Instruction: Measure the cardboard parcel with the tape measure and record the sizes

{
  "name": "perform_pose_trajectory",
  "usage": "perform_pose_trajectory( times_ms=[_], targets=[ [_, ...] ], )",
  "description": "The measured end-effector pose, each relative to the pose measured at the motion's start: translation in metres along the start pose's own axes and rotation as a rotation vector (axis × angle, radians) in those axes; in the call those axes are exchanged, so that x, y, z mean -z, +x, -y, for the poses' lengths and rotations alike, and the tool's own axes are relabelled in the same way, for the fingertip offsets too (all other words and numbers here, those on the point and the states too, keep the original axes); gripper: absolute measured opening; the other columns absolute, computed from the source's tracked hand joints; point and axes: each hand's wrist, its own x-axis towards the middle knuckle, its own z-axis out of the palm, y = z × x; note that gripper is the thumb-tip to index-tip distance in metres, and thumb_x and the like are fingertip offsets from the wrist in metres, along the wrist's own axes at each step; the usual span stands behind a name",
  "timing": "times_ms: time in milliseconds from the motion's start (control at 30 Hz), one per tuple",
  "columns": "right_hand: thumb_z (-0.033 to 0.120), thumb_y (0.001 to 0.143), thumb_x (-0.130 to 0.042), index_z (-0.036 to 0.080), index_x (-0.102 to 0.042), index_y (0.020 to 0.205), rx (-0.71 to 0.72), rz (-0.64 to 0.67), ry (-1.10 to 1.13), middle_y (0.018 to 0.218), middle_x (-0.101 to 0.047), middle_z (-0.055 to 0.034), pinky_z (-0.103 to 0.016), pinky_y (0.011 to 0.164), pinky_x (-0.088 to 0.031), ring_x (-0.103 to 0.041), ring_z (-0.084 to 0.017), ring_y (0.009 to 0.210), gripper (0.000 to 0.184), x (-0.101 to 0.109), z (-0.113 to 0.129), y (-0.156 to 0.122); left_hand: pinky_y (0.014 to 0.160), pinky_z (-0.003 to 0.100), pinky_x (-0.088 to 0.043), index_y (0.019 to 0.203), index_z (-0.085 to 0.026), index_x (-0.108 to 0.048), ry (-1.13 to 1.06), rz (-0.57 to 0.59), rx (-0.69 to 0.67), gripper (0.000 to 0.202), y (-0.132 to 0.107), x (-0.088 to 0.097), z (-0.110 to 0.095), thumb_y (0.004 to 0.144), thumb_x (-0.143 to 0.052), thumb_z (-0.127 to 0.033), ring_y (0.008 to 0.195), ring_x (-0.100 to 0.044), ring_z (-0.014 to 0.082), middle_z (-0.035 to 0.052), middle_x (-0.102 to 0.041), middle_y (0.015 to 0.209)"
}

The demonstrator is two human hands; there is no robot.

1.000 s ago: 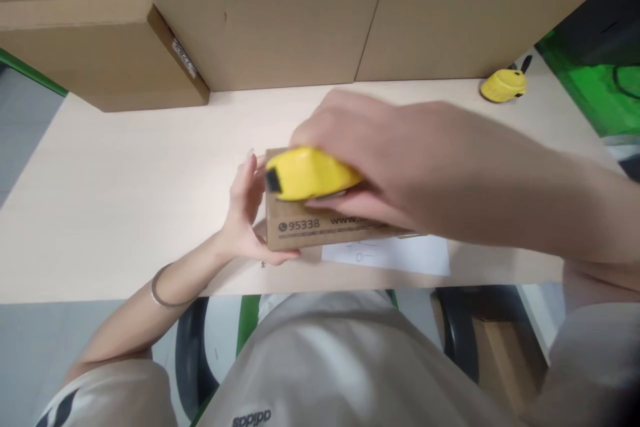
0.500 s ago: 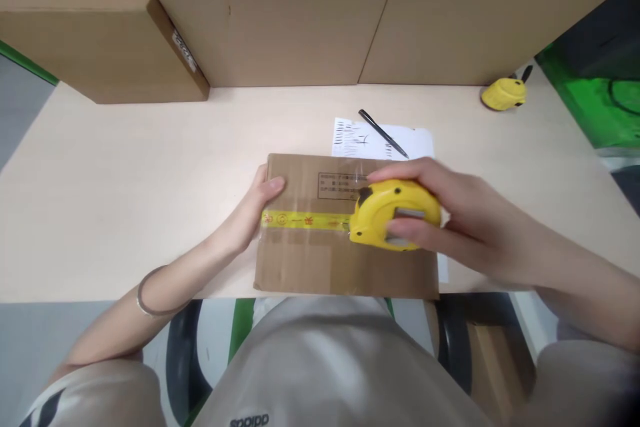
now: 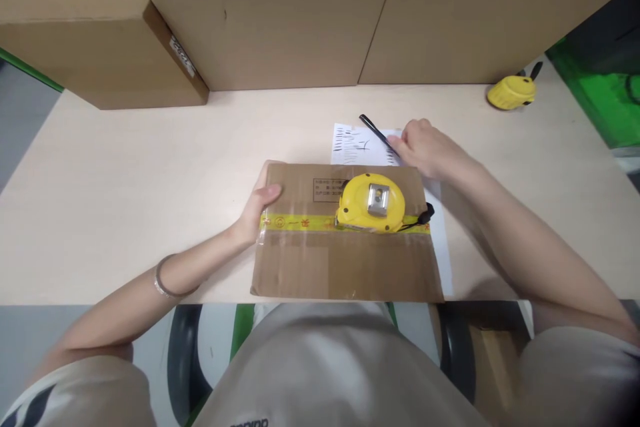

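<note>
A brown cardboard box [image 3: 300, 263] with yellow printed tape [image 3: 285, 222] lies at the table's front edge. My left hand [image 3: 254, 207] grips its left side, thumb on top and fingers mostly hidden behind. On the box rests a yellow tape measure [image 3: 367, 203] with a metal clip and a black wrist strap, touched by neither hand. Past the far edge of the box, my right hand [image 3: 427, 147] pinches the lower end of a black pen [image 3: 374, 130]. The pen lies slanted over a white sheet [image 3: 345, 143] with handwritten marks, partly covered by the box and hand.
Tall cardboard boxes [image 3: 290, 20] line the back of the pale table [image 3: 125, 193]. Another carton [image 3: 100, 53] stands at the back left. A second yellow tape measure [image 3: 511, 92] sits at the back right. A chair armrest [image 3: 185, 353] shows below the table edge.
My right hand has let go of the tape measure, leaving it on the box, and has moved forward to the pen. My left hand stays on the box.
</note>
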Motion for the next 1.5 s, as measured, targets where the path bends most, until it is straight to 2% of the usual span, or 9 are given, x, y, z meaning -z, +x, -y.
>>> perform_pose_trajectory(
  times_ms=[67,167,333,533,667,800,967,1333,1500],
  targets=[
    [0.048,0.101,-0.052,0.012,-0.063,0.104,0.038,0.011,-0.008,0.127,-0.066,-0.0338,-0.072,0.112,-0.045,-0.063,-0.051,0.127,0.038,-0.016,-0.005,0.013,0.083,0.051,-0.063,0.100,-0.025,-0.055,-0.003,-0.018,0.018,0.043,0.001,0.003,0.001,0.079,-0.075,-0.058,0.108,-0.072,0.0377,0.0064,-0.067,0.093],
    [0.051,0.101,-0.052,0.019,-0.061,0.093,0.116,0.045,0.047,0.116,-0.072,-0.0267,-0.069,0.115,-0.044,-0.065,-0.046,0.124,0.034,-0.022,-0.012,0.022,0.079,0.049,-0.062,0.101,-0.026,-0.056,-0.006,-0.024,0.034,0.046,0.002,0.007,0.002,0.077,-0.078,-0.059,0.105,-0.072,0.0371,0.0057,-0.066,0.092],
    [0.054,0.108,-0.034,0.028,-0.049,0.098,0.176,-0.010,0.332,0.088,-0.068,-0.0077,-0.045,0.086,-0.060,-0.069,-0.025,0.086,0.032,-0.015,-0.018,0.027,0.082,0.051,-0.062,0.105,-0.026,-0.056,-0.006,0.015,0.026,0.046,0.002,0.009,0.003,0.081,-0.076,-0.061,0.106,-0.071,0.0370,0.0061,-0.066,0.094],
    [0.058,0.086,-0.080,0.027,-0.049,0.085,0.243,-0.062,1.033,0.070,-0.065,0.0014,-0.028,0.055,-0.048,-0.060,-0.013,0.057,0.044,-0.042,-0.007,0.028,0.071,0.041,-0.057,0.108,-0.025,-0.056,0.000,0.027,0.000,0.051,0.000,0.009,0.003,0.083,-0.076,-0.065,0.098,-0.071,0.0323,0.0068,-0.068,0.098],
    [0.062,0.088,-0.078,0.023,-0.059,0.082,0.198,-0.067,1.037,0.072,-0.073,-0.0046,-0.025,0.047,-0.044,-0.061,-0.011,0.054,0.044,-0.052,-0.004,0.032,0.065,0.035,-0.051,0.112,-0.023,-0.055,-0.019,0.030,0.027,0.056,-0.003,0.008,0.002,0.084,-0.077,-0.067,0.089,-0.070,0.0279,0.0039,-0.065,0.092],
    [0.045,0.081,-0.091,0.024,-0.054,0.081,0.127,-0.117,1.015,0.057,-0.063,0.0027,-0.021,0.039,-0.034,-0.049,-0.007,0.042,0.042,-0.052,-0.006,0.033,0.067,0.035,-0.053,0.111,-0.023,-0.057,-0.038,0.017,0.023,0.055,-0.003,0.006,0.000,0.083,-0.079,-0.065,0.084,-0.069,0.0258,0.0009,-0.060,0.084],
    [0.029,0.072,-0.092,0.023,-0.053,0.071,0.064,-0.098,1.003,0.057,-0.064,0.0008,-0.022,0.036,-0.040,-0.052,-0.009,0.043,0.039,-0.049,-0.003,0.034,0.063,0.033,-0.051,0.108,-0.023,-0.058,-0.044,-0.010,0.025,0.053,-0.003,0.005,0.001,0.081,-0.080,-0.063,0.081,-0.066,0.0233,0.0029,-0.062,0.090],
    [0.022,0.069,-0.094,0.019,-0.056,0.064,0.068,0.008,0.964,0.057,-0.065,-0.0019,-0.019,0.038,-0.037,-0.050,-0.006,0.043,0.038,-0.048,-0.002,0.035,0.065,0.035,-0.051,0.108,-0.023,-0.059,-0.045,-0.012,0.007,0.054,-0.003,0.005,0.003,0.081,-0.079,-0.065,0.081,-0.066,0.0246,0.0029,-0.062,0.088],
    [0.033,0.075,-0.096,0.021,-0.055,0.069,0.072,-0.016,0.979,0.062,-0.068,-0.0017,-0.019,0.042,-0.044,-0.055,-0.007,0.047,0.042,-0.047,-0.004,0.036,0.067,0.036,-0.050,0.108,-0.023,-0.059,-0.042,0.002,0.007,0.053,-0.002,0.007,0.004,0.081,-0.079,-0.065,0.086,-0.065,0.0265,0.0036,-0.061,0.089]
  ],
)
